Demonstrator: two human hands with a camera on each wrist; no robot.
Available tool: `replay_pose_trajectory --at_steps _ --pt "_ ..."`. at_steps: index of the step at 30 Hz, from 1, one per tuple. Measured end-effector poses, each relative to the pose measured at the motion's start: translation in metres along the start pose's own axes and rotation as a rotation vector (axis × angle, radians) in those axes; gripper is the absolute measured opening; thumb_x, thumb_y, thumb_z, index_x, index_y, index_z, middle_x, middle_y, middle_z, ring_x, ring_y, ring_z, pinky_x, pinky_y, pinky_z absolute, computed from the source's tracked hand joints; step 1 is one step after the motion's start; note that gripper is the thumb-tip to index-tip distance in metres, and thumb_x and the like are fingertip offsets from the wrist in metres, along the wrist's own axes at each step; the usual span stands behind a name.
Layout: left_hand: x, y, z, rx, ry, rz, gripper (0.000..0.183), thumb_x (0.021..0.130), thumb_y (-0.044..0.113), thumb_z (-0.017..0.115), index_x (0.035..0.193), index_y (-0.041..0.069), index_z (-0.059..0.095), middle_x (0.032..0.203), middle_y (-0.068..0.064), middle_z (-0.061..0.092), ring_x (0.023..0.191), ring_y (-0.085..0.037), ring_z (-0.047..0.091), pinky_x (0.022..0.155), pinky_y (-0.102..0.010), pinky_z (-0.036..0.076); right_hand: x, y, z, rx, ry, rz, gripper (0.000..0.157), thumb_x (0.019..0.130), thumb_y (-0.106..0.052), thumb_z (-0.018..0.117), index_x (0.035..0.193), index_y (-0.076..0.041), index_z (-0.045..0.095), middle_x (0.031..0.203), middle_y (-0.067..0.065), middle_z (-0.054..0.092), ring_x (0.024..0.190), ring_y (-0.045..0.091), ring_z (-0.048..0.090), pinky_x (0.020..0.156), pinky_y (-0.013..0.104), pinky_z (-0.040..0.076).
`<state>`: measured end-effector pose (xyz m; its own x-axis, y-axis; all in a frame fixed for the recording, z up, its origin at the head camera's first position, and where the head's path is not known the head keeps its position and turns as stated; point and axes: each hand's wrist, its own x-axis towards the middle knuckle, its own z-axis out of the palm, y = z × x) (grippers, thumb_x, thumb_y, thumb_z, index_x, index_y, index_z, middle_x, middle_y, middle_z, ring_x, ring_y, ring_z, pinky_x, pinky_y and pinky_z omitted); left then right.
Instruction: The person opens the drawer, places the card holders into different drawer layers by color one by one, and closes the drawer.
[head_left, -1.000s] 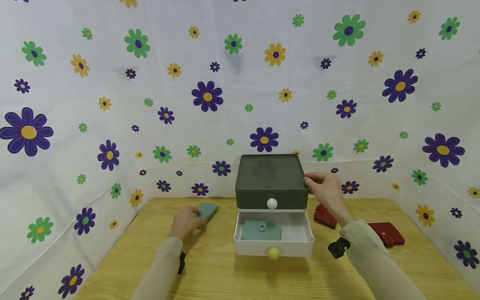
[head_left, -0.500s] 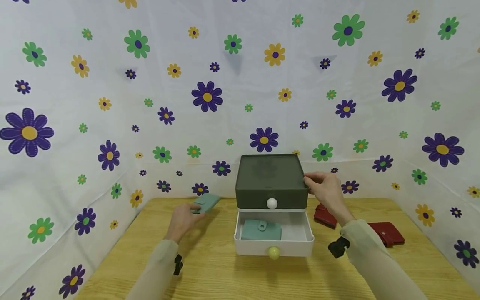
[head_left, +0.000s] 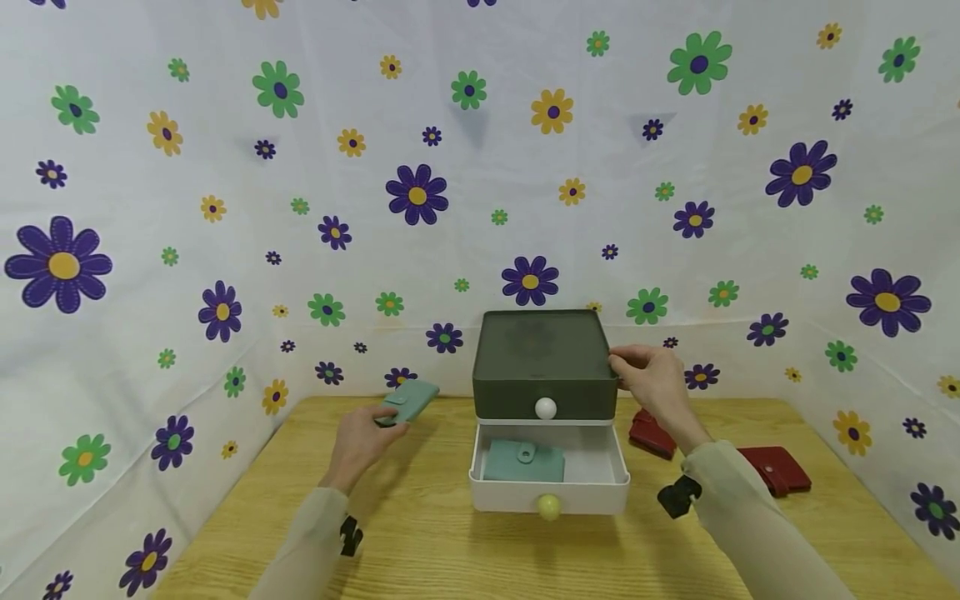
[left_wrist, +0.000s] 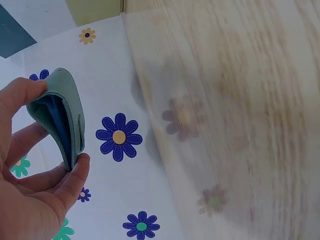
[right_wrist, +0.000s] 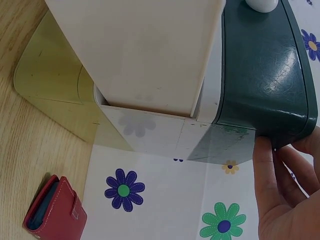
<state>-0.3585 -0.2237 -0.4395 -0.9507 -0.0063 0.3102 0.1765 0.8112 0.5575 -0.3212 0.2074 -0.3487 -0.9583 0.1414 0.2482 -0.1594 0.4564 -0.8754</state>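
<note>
In the head view my left hand [head_left: 362,442] holds a teal snap wallet [head_left: 409,402] in the air above the left of the table. The left wrist view shows this wallet [left_wrist: 62,117] gripped between thumb and fingers, its folded edge gaping slightly. My right hand [head_left: 654,385] grips the upper right edge of a small drawer unit [head_left: 543,346] with a dark green top tier. Below that, a white drawer [head_left: 600,497] is pulled out. Inside it, towards the left, lies a second teal wallet [head_left: 523,462]. In the right wrist view, my right fingers [right_wrist: 265,170] press the green tier's side.
Two red wallets lie right of the unit: one red wallet [head_left: 652,433] close beside it, another red wallet [head_left: 776,469] farther right. A white knob [head_left: 546,408] and a yellow-green knob [head_left: 549,507] project forward. Flower-patterned cloth [head_left: 337,275] surrounds the wooden table [head_left: 420,542].
My left hand has lifted the teal wallet off the table and drawn it slightly left, tilting it up. The right hand stays at the unit's edge.
</note>
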Motion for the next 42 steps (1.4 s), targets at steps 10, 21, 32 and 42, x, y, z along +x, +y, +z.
replay_pose_trajectory --at_steps 10,21,32,42 --pt "-0.004 0.003 -0.011 -0.237 0.007 -0.054 0.043 0.084 0.031 0.077 0.117 0.005 0.071 0.117 -0.02 0.068 0.078 -0.021 0.056 0.057 -0.024 0.044 0.0 -0.001 0.001 0.006 0.0 -0.005 0.032 0.098 -0.019 0.059 0.124 -0.002 0.066 0.12 0.02 0.066 0.097 0.027 0.07 0.075 0.025 0.06" --pt "-0.007 0.001 -0.029 -0.384 -0.064 0.045 0.038 0.085 0.03 0.077 0.115 0.007 0.072 0.132 -0.021 0.06 0.117 -0.039 0.062 0.079 -0.027 0.055 -0.001 -0.001 0.0 0.003 0.001 -0.004 0.032 0.098 -0.019 0.06 0.125 -0.003 0.067 0.119 0.02 0.067 0.094 0.024 0.071 0.074 0.025 0.06" --pt "-0.011 0.003 -0.04 -0.531 -0.093 0.125 0.027 0.087 0.023 0.075 0.108 0.006 0.071 0.124 -0.016 0.062 0.098 -0.025 0.066 0.078 -0.025 0.054 0.0 0.0 0.0 -0.005 0.009 -0.021 0.032 0.098 -0.019 0.06 0.124 -0.004 0.067 0.118 0.02 0.068 0.093 0.024 0.071 0.073 0.025 0.06" --pt "-0.015 0.018 -0.048 -0.675 -0.106 0.225 0.017 0.094 0.013 0.062 0.107 0.001 0.063 0.108 -0.004 0.063 0.09 -0.011 0.06 0.083 -0.024 0.051 0.0 -0.001 0.0 -0.002 0.008 -0.008 0.032 0.098 -0.02 0.06 0.124 -0.004 0.067 0.119 0.02 0.067 0.094 0.024 0.071 0.074 0.026 0.06"
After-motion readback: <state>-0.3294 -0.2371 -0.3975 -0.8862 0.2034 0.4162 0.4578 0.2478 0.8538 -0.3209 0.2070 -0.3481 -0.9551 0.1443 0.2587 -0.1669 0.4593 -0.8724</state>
